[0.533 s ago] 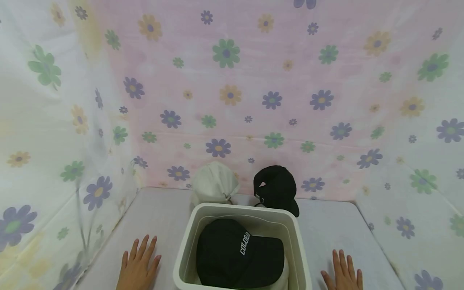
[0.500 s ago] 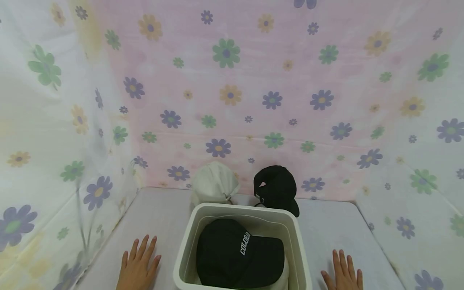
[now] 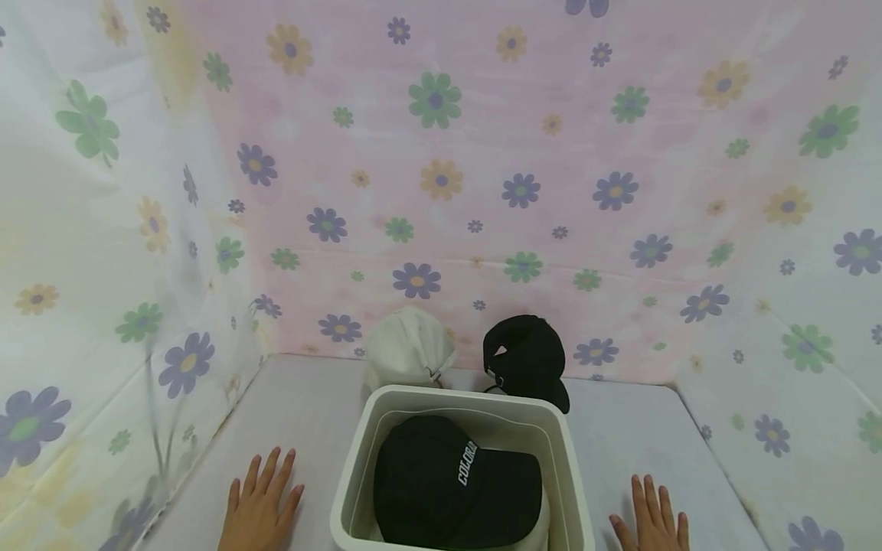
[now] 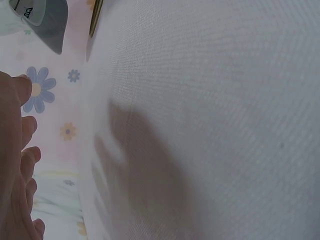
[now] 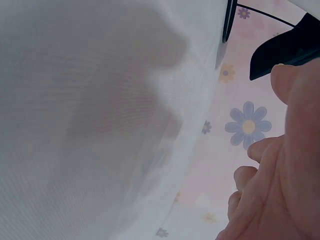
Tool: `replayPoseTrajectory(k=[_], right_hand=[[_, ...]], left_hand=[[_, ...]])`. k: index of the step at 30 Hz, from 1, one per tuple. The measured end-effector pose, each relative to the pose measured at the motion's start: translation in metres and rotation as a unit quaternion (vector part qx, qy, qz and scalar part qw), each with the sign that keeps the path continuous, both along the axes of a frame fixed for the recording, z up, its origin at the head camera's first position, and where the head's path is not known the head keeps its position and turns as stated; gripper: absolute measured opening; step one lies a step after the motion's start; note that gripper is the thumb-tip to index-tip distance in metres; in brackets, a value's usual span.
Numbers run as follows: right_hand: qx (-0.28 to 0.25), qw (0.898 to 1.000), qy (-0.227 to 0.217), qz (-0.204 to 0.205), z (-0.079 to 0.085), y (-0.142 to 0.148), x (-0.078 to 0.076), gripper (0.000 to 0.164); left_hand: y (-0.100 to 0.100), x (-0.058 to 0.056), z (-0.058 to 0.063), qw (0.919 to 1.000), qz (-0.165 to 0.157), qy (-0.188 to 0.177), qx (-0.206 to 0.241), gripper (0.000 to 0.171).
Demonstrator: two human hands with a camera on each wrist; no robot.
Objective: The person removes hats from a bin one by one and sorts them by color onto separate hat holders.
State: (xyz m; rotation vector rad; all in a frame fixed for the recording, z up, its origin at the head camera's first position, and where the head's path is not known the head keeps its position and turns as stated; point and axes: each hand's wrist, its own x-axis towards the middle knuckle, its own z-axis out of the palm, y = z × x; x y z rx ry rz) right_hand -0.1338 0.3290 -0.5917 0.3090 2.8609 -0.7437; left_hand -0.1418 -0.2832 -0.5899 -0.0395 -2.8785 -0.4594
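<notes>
My left hand (image 3: 257, 505) hovers palm down over the table, left of a white bin (image 3: 347, 478), fingers spread and straight. On the bin's other side my right hand (image 3: 654, 516) is held the same way, holding nothing. Both hands cast shadows on the cloth in the wrist views. Inside the bin lies a black baseball cap (image 3: 420, 482) with white lettering, its brim to the right. Something pale shows under that brim. Behind the bin are a cream cap (image 3: 406, 344) and a second black cap (image 3: 534, 356), its brim (image 5: 282, 55) also showing in the right wrist view.
A thin gold-coloured base (image 4: 95, 17) stands below the pale cap in the left wrist view. In the right wrist view, a black wire stand (image 5: 229, 20) is near the black cap. Flower-patterned cloth walls (image 3: 441, 229) close in the white-covered table (image 3: 303, 398) at the back and sides.
The head view has shifted very slightly. My left hand sits a touch further left, while the right hand, the bin and the caps stay as they were.
</notes>
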Motion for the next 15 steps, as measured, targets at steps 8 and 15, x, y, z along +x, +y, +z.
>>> replayPoseTrajectory(k=[8,15], right_hand=[[-0.002,1.0,0.012,-0.004,-0.0064,-0.0005,0.0008,0.114],[0.017,0.999,0.032,-0.001,-0.0001,-0.0062,0.0035,0.101]], left_hand=[[-0.0014,-0.0001,0.001,0.9993,0.0,-0.035,0.008,0.064],[-0.0018,-0.0002,0.0012,0.9994,0.005,-0.034,0.005,0.064]])
